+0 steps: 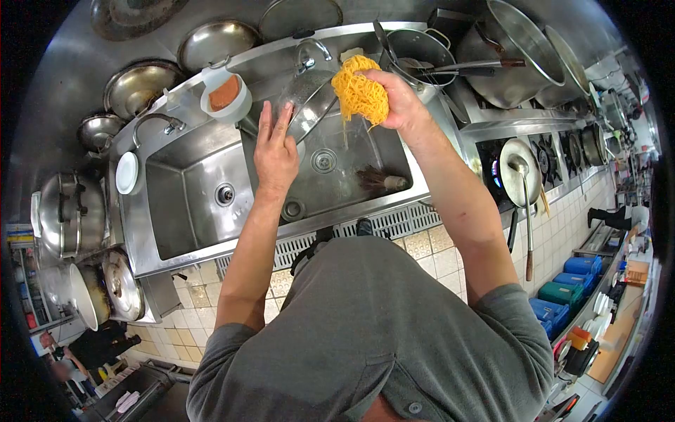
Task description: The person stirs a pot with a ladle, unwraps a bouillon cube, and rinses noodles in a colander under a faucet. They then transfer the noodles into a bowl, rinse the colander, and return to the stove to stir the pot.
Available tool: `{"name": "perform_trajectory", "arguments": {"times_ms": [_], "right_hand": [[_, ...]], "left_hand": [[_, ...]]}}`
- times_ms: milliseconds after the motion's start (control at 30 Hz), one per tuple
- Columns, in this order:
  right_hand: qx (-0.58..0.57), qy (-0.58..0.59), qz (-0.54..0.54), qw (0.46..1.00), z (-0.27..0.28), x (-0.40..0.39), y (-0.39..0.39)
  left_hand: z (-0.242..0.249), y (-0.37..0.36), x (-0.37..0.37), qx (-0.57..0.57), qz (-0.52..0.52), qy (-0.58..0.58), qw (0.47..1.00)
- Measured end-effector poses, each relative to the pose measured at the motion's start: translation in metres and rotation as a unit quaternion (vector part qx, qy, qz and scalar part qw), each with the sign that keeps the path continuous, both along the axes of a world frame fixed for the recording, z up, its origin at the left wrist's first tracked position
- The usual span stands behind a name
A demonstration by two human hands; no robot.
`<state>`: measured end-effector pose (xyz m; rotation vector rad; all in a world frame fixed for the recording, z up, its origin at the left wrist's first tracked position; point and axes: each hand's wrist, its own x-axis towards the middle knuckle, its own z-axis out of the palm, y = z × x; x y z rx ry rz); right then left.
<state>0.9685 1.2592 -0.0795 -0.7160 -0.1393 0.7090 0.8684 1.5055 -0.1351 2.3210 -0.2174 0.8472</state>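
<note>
Grey shirt [373, 309] fabric is nearest, in front of the sink [200, 176]. Left of the sink stands a steel pot [55, 218]; at the sink's back edge, a white container [239, 107]. The left hand [276, 158], empty with fingers extended, is over the sink's middle, beside a metal vessel [314, 114]. The right hand [399, 102] grasps yellow noodles [357, 90] above the sink's right basin [330, 193]. Right of the sink, a ladle [527, 211] lies in a pan [512, 184].

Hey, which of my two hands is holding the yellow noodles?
Your right hand: it grips the whole clump of yellow noodles, whereas your left hand is outstretched and grips none.
</note>
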Motion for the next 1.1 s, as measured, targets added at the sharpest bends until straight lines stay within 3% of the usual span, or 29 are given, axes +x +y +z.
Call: {"name": "perform_trajectory", "arguments": {"times_ms": [100,167,200,300,367,400,433,467,500,533,567,633,667,700,733,767,833,900,967,1000,1067,1100], "right_hand": [[-0.016,0.013,-0.024,1.000,0.006,0.001,0.001],[-0.014,-0.014,-0.012,1.000,0.016,0.001,0.002],[-0.014,-0.015,-0.012,1.000,0.020,0.002,0.002],[0.015,-0.039,0.025,0.999,0.032,0.007,0.002],[0.012,-0.044,0.030,0.999,0.037,0.008,0.007],[-0.008,-0.030,0.020,0.999,0.040,0.003,0.011],[-0.010,-0.031,0.020,0.999,0.038,-0.003,0.017],[-0.074,-0.062,0.015,0.995,0.034,-0.008,0.024],[-0.138,-0.093,0.011,0.986,0.027,-0.009,0.031],[-0.189,-0.117,-0.015,0.975,0.008,-0.009,0.041],[-0.286,-0.160,-0.026,0.944,-0.009,-0.013,0.045],[-0.470,-0.305,-0.006,0.828,-0.027,-0.022,0.045],[-0.470,-0.306,-0.004,0.828,-0.036,-0.022,0.043],[-0.545,-0.403,0.054,0.733,-0.047,-0.022,0.037],[-0.604,-0.490,0.111,0.618,-0.053,-0.020,0.034],[-0.602,-0.493,0.115,0.618,-0.059,-0.018,0.031],[-0.607,-0.478,0.011,0.635,-0.056,-0.013,0.028],[-0.639,-0.460,0.006,0.616,-0.065,-0.005,0.028],[-0.584,-0.577,-0.043,0.569,-0.094,0.002,0.035],[-0.586,-0.576,-0.047,0.568,-0.090,-0.007,0.039],[-0.685,-0.561,-0.012,0.465,-0.072,-0.043,0.052],[-0.685,-0.561,-0.014,0.465,-0.066,-0.050,0.058]], "left_hand": [[-0.005,0.003,0.003,0.044,0.016,-0.027,0.999],[-0.006,0.003,0.002,-0.067,0.013,0.089,0.994],[-0.012,0.003,0.000,-0.067,0.014,0.088,0.994],[-0.046,-0.003,-0.004,0.008,0.033,0.090,0.995],[-0.064,-0.010,-0.004,-0.160,0.029,0.073,0.984],[-0.061,-0.015,-0.005,-0.281,-0.024,0.100,0.954],[-0.047,-0.024,-0.009,-0.283,-0.025,0.100,0.954],[-0.033,-0.034,-0.015,-0.464,-0.054,0.212,0.858],[-0.025,-0.039,-0.017,-0.620,-0.080,0.312,0.716],[-0.028,-0.041,-0.018,-0.641,-0.111,0.321,0.688],[-0.031,-0.042,-0.020,-0.642,-0.111,0.321,0.688],[-0.031,-0.044,-0.024,-0.687,-0.167,0.313,0.634],[-0.029,-0.043,-0.023,-0.685,-0.167,0.324,0.631],[-0.040,-0.039,-0.021,-0.686,-0.165,0.323,0.631],[-0.055,-0.033,-0.017,-0.701,-0.154,0.360,0.595],[-0.070,-0.028,-0.016,-0.715,-0.143,0.396,0.558],[-0.072,-0.027,-0.021,-0.723,-0.147,0.403,0.541],[-0.071,-0.030,-0.024,-0.727,-0.155,0.417,0.524],[-0.064,-0.034,-0.022,-0.706,-0.194,0.411,0.544],[-0.060,-0.035,-0.019,-0.703,-0.198,0.413,0.544],[-0.051,-0.030,-0.013,-0.724,-0.235,0.409,0.503],[-0.042,-0.026,-0.010,-0.723,-0.236,0.410,0.503]]}}
